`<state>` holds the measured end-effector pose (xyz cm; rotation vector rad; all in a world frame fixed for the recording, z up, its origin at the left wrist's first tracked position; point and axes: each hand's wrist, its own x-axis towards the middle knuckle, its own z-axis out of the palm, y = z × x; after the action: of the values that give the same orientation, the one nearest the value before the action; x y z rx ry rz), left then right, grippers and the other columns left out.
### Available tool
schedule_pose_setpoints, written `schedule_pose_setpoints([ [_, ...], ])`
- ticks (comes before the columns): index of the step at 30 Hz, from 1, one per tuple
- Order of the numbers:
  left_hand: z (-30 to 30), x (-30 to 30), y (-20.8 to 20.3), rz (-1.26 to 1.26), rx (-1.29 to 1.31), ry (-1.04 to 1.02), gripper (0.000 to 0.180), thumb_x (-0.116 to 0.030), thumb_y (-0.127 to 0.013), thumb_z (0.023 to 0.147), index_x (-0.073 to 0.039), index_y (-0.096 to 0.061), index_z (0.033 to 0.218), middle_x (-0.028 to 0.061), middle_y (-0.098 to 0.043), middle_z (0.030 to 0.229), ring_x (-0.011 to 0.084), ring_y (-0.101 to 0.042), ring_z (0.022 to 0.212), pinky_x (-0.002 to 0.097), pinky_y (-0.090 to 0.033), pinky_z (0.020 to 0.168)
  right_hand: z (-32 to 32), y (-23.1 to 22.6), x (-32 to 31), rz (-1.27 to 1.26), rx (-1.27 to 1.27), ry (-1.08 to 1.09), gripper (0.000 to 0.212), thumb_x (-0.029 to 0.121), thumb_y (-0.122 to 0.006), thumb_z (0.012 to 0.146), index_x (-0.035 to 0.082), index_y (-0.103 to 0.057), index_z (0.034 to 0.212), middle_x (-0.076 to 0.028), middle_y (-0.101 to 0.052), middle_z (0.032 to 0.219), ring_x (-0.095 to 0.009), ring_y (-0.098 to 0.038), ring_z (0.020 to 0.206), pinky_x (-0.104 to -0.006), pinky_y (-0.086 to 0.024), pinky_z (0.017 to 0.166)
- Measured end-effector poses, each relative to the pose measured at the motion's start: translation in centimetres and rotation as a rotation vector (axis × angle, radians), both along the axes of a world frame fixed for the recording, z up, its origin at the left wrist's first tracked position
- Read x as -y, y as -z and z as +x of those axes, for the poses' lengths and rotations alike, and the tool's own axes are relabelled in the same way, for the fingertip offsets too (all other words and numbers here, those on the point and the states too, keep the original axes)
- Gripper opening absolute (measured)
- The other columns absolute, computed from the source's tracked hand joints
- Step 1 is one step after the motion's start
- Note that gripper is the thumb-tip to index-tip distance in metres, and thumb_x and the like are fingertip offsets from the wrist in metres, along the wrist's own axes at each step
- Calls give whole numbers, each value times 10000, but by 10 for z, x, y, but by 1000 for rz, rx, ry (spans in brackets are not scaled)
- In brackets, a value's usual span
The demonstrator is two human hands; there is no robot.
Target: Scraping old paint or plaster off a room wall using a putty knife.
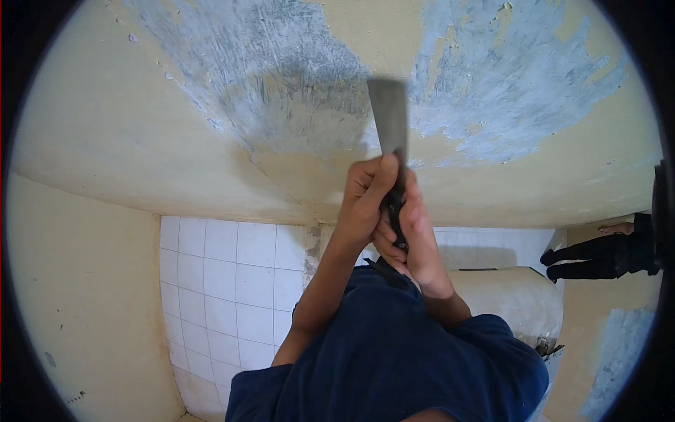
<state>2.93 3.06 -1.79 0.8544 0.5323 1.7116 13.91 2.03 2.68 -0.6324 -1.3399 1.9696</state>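
– "Two hands on one scraper (pixel 389 126), and it points blade-up, right in front of the wall (pixel 492 190)! How are those fingers?"

– "Clamped, all of them that show! The left hand (pixel 362 197) grips high, thumb pressed at the base of the scraper's blade, and the right hand (pixel 420 235) closes round the black handle (pixel 396 218) lower down."

– "Is that edge on the paint?"

– "Can't tell from here; the blade looks slightly blurred. But look either side: one grey-blue patch (pixel 246 63) spreads left of the scraper, another patch (pixel 499 84) to its right, yellowish paint around both."

– "And further out?"

– "White floor tiles (pixel 221 271) below and left of the scraper, a blue shirt (pixel 394 352) directly beneath it, and well off to its right, another person in dark trousers (pixel 587 261)!"
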Motion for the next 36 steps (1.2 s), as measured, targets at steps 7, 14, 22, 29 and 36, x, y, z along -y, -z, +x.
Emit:
schedule_pose_setpoints([
  [7, 12, -5, -11, -12, -265, -68, 876, -734, -290, 819, 20, -409, 1249, 137, -619, 908, 222, -608, 922, 331, -464, 802, 51, 42, -14, 290, 219, 366, 229, 185, -525, 913, 8, -514, 768, -6, -458, 561, -84, -360, 453, -238, -279, 436],
  [14, 10, 0, -59, 37, -626, -389, 618, -475, -298, 969, 75, -478, 1184, 179, -637, 977, 218, -616, 938, 328, -463, 828, 34, -1, -25, 623, 493, 192, 158, 97, -634, 815, -17, -530, 782, -97, -499, 558, -146, -475, 483, -271, -381, 478],
  [22, 11, 1, -64, -156, -370, -155, 625, -451, -230, 985, 54, -579, 1097, 158, -661, 815, 176, -632, 720, 305, -483, 700, 35, 33, -5, -765, -687, -636, 517, 509, -354, 938, 25, -451, 785, 53, -424, 439, -57, -414, 312, -191, -376, 307],
  [29, 21, 1, -60, -85, -178, -11, 315, -277, -363, 989, 4, -410, 1123, 153, -618, 847, 170, -609, 651, 260, -486, 625, 22, 48, -11, -803, -790, -499, 497, 540, -306, 938, 82, -434, 794, 85, -339, 428, -29, -323, 286, -182, -293, 289],
  [36, 18, 6, -59, -171, -159, -12, 185, -205, -404, 981, -27, -420, 1030, 93, -565, 691, 124, -539, 493, 224, -432, 462, 23, 46, -3, -523, -449, -390, 532, 624, -304, 901, 128, -438, 764, 88, -256, 423, -32, -310, 326, -189, -268, 343],
])
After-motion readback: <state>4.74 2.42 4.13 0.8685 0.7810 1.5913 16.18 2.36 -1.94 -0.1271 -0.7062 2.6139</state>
